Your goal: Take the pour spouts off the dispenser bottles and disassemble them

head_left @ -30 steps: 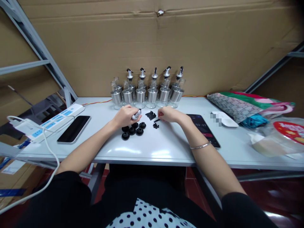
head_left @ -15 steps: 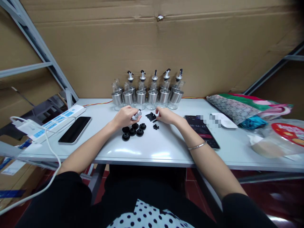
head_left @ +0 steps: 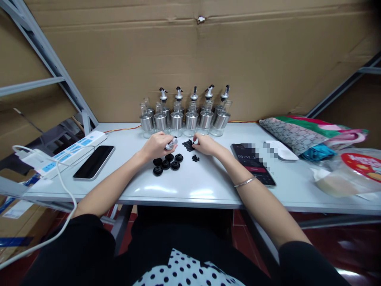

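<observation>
My left hand (head_left: 157, 146) is closed around a silver bottle pourer (head_left: 171, 143) with a dark tip, held just above the table. Below it lie several round black stoppers (head_left: 175, 165). My right hand (head_left: 204, 144) has its fingertips pinched down at the right edge of a small pile of thin black pieces (head_left: 188, 145). Whatever sits between those fingertips is too small to make out. Close in front of that hand are several tiny black parts (head_left: 195, 158) in a cluster.
Glass bottles with steel sleeves (head_left: 191, 120) line the back, the rear ones topped with pourers. A phone (head_left: 94, 163) and a power strip (head_left: 74, 153) are on the left. On the right are a lit phone (head_left: 258, 171), a white box (head_left: 281, 151), a patterned bag (head_left: 285, 135) and a plastic-wrapped container (head_left: 345, 174).
My right hand has shifted slightly left, onto the pile of thin black pieces. The left hand keeps the pourer in nearly the same spot.
</observation>
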Motion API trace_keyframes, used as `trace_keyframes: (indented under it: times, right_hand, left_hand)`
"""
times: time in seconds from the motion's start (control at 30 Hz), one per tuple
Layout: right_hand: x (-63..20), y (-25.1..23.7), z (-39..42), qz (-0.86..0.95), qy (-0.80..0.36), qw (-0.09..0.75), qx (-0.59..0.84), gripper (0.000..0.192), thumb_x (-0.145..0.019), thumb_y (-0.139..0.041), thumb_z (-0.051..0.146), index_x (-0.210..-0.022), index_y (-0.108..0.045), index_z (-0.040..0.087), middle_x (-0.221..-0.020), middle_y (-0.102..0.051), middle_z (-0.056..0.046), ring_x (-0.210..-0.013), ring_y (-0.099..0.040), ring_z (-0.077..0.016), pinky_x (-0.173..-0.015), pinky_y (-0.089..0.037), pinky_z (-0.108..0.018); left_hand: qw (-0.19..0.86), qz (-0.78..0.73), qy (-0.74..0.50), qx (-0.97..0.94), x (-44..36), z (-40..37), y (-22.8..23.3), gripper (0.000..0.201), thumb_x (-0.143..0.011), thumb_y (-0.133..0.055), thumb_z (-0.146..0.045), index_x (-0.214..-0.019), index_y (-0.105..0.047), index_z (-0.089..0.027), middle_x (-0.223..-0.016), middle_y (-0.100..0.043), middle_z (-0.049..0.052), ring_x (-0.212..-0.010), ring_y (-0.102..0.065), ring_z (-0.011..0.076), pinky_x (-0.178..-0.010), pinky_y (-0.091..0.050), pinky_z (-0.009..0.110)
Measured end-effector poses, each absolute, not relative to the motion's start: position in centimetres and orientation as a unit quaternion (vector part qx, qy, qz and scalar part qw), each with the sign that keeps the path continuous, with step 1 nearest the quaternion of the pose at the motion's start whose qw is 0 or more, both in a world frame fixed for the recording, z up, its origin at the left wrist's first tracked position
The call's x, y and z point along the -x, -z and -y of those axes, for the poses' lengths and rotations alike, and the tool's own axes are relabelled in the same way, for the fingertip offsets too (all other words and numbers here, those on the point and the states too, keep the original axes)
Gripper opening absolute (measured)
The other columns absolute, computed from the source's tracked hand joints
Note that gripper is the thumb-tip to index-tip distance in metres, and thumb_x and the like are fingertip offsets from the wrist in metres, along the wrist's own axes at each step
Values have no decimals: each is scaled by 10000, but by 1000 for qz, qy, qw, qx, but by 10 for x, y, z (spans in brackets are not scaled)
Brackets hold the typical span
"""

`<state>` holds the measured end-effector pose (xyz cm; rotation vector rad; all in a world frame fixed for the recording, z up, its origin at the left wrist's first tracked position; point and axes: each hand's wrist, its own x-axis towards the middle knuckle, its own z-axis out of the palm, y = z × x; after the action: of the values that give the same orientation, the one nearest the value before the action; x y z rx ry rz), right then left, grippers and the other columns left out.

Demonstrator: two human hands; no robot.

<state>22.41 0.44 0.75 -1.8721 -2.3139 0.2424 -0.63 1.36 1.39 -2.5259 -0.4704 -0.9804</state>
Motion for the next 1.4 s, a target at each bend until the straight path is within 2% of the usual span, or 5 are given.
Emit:
trace_keyframes:
  times: [0.13, 0.37, 0.93, 1.23, 1.4]
  right_hand:
    - [-219, -8, -2, 760, -65, 55, 645, 266, -889, -533, 331, -1058, -585, 132, -1004, -688, -154, -937, -635, -277, -719, -419, -304]
    - [-209, -3, -4, 752, -15, 22, 658, 449, -984, -269, 398, -1128, -590, 119, -1097, -668, -198, -1040, -629, -324, -795, -461, -383]
    - [-201, 2, -12, 747, 19, 2, 664, 454, -967, -295, 436, -1175, -553, 126, -1087, -672, -200, -1036, -638, -329, -799, -493, -399]
    - [-200, 3, -17, 753, 23, -1, 658, 392, -977, -285, 342, -1158, -565, 136, -1093, -666, -208, -1023, -643, -301, -770, -469, -354]
    - [-202, -12, -7, 724, 35, 77, 685, 410, -983, -275, 394, -1093, -568, 130, -1036, -680, -196, -944, -653, -289, -723, -426, -318]
  left_hand:
    - [196, 167, 343, 903, 6, -14, -14, 247, -870, -487, -277, -656, -392, -200, -519, -499, -44, -468, -489, 105, -578, -403, 245]
    - [181, 179, 322, 912, 7, -14, -12, 246, -872, -473, -290, -654, -407, -198, -529, -509, -34, -494, -519, 114, -596, -411, 253]
    - [180, 196, 290, 919, 7, -14, -10, 254, -889, -447, -317, -667, -444, -193, -546, -528, -21, -512, -516, 123, -613, -416, 259]
    - [160, 196, 288, 924, 5, -13, -10, 236, -878, -452, -312, -672, -452, -196, -556, -533, -18, -531, -532, 133, -632, -430, 272]
    - [149, 209, 273, 927, 5, -11, -12, 230, -868, -459, -300, -663, -453, -194, -542, -515, -20, -519, -519, 127, -613, -421, 264]
